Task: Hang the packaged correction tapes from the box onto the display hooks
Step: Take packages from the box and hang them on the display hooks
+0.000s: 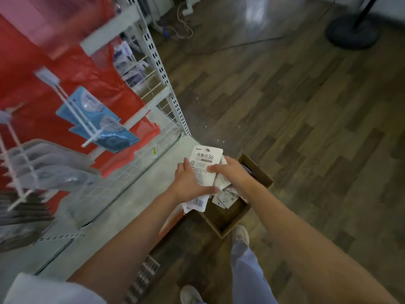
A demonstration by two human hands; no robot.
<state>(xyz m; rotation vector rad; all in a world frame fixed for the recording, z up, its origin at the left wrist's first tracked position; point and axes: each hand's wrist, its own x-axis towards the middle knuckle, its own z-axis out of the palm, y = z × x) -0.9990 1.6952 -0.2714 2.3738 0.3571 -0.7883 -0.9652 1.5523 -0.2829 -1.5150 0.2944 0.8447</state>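
Note:
Both hands hold a stack of white packaged correction tapes above the open cardboard box on the floor. My left hand grips the stack from the left, thumb across its lower part. My right hand pinches the packs from the right side. More white packs lie inside the box. A white display hook at the left carries blue packaged tapes. Another white hook at the far left bears grey packs.
A white metal shelf upright with wire mesh stands behind the hooks, backed by red panels. The shelf base lies left of the box. Wooden floor extends right, with a dark round stand base and cables. My shoes are below the box.

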